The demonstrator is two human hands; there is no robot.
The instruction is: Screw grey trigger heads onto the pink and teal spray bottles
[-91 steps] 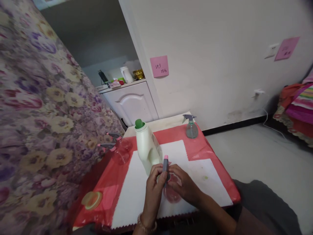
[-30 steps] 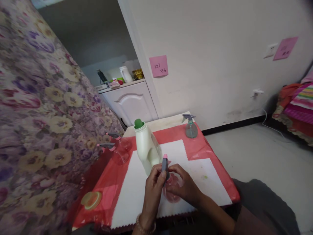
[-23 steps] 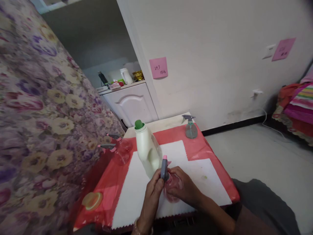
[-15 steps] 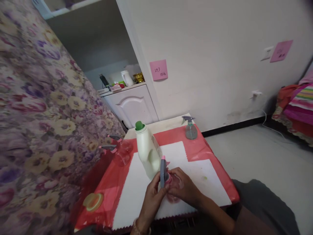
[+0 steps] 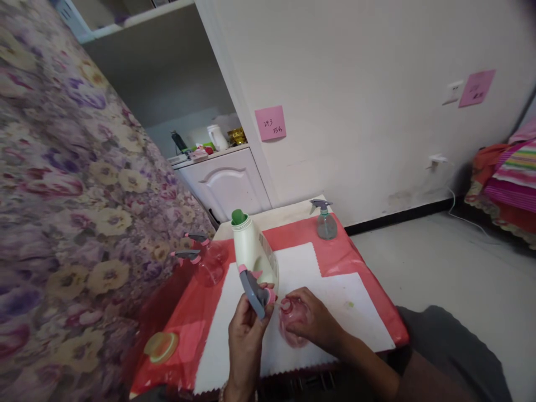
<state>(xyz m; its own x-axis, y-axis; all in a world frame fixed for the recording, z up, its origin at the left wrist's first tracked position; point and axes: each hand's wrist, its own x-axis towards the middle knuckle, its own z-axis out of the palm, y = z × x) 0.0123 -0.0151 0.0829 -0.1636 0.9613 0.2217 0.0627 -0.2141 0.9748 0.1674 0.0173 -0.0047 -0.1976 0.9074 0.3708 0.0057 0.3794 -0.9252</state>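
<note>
Sprayer [image 5: 253, 292] in L hand [image 5: 246, 330], gap to btl rim [image 5: 286, 303].

The right hand [image 5: 319, 322] is hiding part of a pink bottle [image 5: 287, 319], while the left edge is cropping a floral curtain [image 5: 96, 223].

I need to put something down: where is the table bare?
The white mat is bare right of the right hand, toward the clear sprayer, bar a small greenish mark; so is its left strip, between the left hand and yellow disc. It's crowded mid-mat, with the jug, spray head and pink bottle close together, and back left, where two pink sprayers stand.
</note>
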